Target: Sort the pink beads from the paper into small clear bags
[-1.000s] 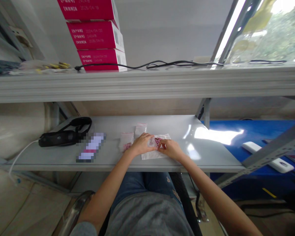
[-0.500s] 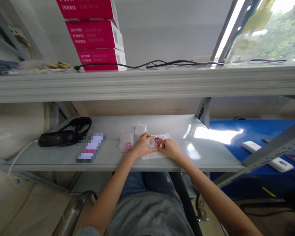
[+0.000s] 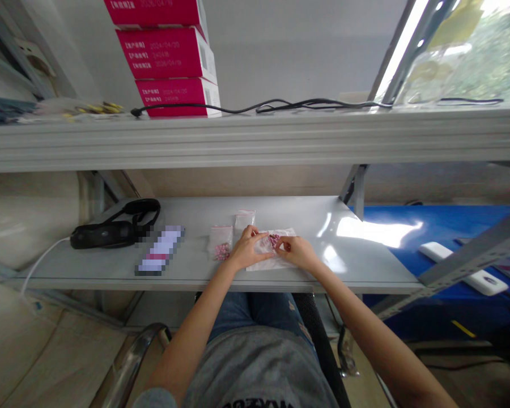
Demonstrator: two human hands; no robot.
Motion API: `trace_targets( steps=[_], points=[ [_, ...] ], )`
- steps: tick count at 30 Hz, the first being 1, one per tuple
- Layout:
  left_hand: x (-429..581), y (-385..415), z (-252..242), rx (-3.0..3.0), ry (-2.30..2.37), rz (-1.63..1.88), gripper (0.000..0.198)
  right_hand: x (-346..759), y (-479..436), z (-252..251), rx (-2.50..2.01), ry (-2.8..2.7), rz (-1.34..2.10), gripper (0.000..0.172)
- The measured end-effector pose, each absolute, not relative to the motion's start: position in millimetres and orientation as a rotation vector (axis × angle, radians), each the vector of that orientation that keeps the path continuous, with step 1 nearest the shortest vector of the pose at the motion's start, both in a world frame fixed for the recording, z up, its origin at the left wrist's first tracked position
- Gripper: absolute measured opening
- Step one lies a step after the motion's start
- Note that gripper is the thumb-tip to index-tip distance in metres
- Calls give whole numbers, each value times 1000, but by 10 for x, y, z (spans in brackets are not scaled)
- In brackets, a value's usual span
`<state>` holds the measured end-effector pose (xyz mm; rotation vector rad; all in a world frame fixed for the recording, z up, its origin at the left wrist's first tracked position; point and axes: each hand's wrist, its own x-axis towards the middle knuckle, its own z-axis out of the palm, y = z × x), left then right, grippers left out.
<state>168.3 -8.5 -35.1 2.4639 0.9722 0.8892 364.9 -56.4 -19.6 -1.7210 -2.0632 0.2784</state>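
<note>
Here we are at the low white shelf (image 3: 297,215), and both hands are working right at the middle of it! The left hand (image 3: 249,253) sits just left of centre, its fingertips (image 3: 255,232) curled down and pinching a clear plastic bag (image 3: 266,245). The right hand (image 3: 295,253) comes in from the other side, fingers bent and drawn close together right beside a cluster of pink tablets (image 3: 273,239); whether it has hold of anything, I can't tell from here. The bag lies on a white sheet (image 3: 272,263), flat on the shelf between the two hands.

Just left of the left hand, a small zip bag (image 3: 220,243) holds more pink tablets, and above it lies a second small bag (image 3: 244,221). Further left sit a black strap case (image 3: 110,233) with a white cable (image 3: 38,266) running off it, and a pixelated, unreadable phone (image 3: 159,250). Up on the top shelf at upper left, stacked crimson boxes (image 3: 165,54) stand behind a black cable (image 3: 280,106). Out to the right, a white power bank (image 3: 463,266) lies on a blue surface (image 3: 408,226).
</note>
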Motion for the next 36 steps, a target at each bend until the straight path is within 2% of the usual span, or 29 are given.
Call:
trace_targets(
  steps=[8, 24, 36],
  points=[
    [1692, -94, -355, 2472, 983, 802, 61, 3597, -512, -226, -1550, -1927, 436, 24],
    [1684, -76, -370, 2537, 990, 733, 62, 3603, -511, -263, -1834, -2009, 207, 26],
    [1697, -59, -401, 2538, 987, 703, 69, 3629, -529, -229, -1754, -2008, 288, 27]
  ],
)
